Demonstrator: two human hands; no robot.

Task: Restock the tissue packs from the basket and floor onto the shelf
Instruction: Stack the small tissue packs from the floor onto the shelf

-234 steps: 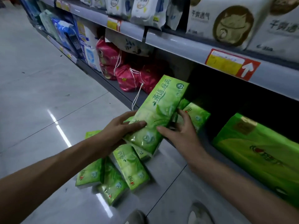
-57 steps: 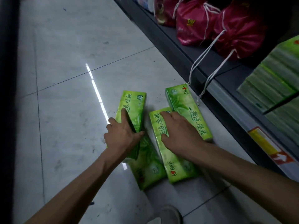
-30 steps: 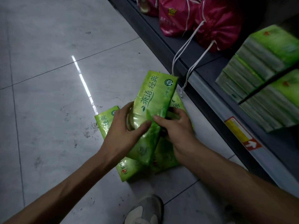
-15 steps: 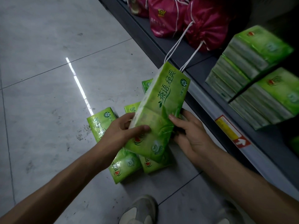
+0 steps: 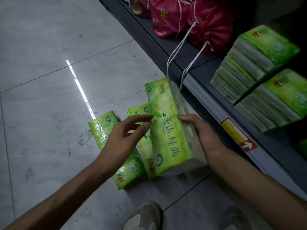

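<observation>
A green tissue pack (image 5: 167,130) is held above the floor, green face up. My right hand (image 5: 202,135) grips its right side, thumb at the top edge and fingers hidden beneath. My left hand (image 5: 126,136) hovers at its left edge with fingers spread and relaxed, fingertips just touching the pack. Two more green packs lie on the floor, one (image 5: 106,131) partly under my left hand, the other (image 5: 137,112) mostly hidden behind the held pack. Stacks of green packs (image 5: 259,63) stand on the bottom shelf (image 5: 207,72) at the right.
Red drawstring bags (image 5: 209,22) sit on the shelf to the left of the green stacks, their white cords hanging over the shelf edge. A yellow and red price tag (image 5: 237,135) marks the shelf rail. My shoe (image 5: 144,216) is on the grey tiled floor below.
The held pack has turned and dropped flatter toward me. My left hand has let go of it and opened, while my right hand now carries it at its right side.
</observation>
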